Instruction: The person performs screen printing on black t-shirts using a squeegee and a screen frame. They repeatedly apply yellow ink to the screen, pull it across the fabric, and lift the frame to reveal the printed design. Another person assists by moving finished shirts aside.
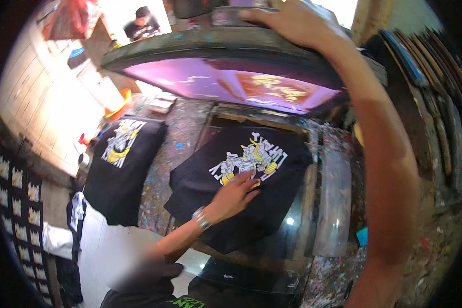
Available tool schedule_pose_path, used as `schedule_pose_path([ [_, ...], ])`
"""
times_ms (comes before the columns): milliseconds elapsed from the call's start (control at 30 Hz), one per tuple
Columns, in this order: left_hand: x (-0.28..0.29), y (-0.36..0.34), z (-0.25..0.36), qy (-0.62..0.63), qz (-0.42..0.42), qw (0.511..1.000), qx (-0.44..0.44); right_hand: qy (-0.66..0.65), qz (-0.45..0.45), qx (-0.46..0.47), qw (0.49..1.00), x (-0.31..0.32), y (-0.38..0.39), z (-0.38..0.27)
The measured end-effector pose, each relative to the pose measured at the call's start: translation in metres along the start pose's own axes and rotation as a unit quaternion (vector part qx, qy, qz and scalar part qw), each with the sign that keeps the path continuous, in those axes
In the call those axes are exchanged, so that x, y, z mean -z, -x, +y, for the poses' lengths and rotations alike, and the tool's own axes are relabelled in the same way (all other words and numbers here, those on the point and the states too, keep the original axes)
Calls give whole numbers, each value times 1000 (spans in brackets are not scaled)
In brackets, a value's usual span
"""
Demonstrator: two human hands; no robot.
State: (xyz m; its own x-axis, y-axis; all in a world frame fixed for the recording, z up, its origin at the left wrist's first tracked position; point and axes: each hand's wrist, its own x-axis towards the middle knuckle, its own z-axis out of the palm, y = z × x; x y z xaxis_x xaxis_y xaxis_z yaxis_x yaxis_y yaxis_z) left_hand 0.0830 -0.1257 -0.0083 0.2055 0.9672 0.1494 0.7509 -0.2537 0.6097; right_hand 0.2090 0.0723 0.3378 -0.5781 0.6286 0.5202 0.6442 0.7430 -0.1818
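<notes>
as the right hand (299, 23) grips a frame (200, 43), the left hand (232, 194) splays over fabric (272, 197).

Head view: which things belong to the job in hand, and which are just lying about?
In use:
screen frame, held by the right hand
black printed cloth, left hand over it
probably the similar black cloth at left

Seemingly lying about:
teal scrap at right
upright panels, far right
orange object, upper left

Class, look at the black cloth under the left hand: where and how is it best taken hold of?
Probably pinch the cloth by its plain near end, coming from the near side: the print covers its middle and far part, and the raised screen crowds the far edge.
</notes>
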Motion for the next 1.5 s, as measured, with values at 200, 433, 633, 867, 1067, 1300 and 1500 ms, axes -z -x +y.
schedule_pose_path([
  [200, -34, 95, -31, -229, -122, 965, -33, 66, 46, 87, 993, -20, -42, 56],
  [433, -45, 90, 12, -54, -71, 994, -68, 28, 50, 11, 998, -15, -36, 45],
  [633, -60, 77, 7, 92, -59, 993, 36, -9, 67, 18, 998, -24, -31, 39],
  [867, -22, 64, 57, 112, -22, 989, -91, -9, 51, -9, 999, -23, -32, 41],
  [1067, -67, 92, 74, -7, -254, 953, -164, -74, 76, 45, 993, -14, -29, 52],
  [1300, -10, 30, 14, -86, 115, 990, 10, -33, 44, 4, 998, -14, -21, 32],
  [1500, -7, 107, -64, -193, 183, 936, 230, 12, 12, 5, 1000, -8, -11, 34],
])
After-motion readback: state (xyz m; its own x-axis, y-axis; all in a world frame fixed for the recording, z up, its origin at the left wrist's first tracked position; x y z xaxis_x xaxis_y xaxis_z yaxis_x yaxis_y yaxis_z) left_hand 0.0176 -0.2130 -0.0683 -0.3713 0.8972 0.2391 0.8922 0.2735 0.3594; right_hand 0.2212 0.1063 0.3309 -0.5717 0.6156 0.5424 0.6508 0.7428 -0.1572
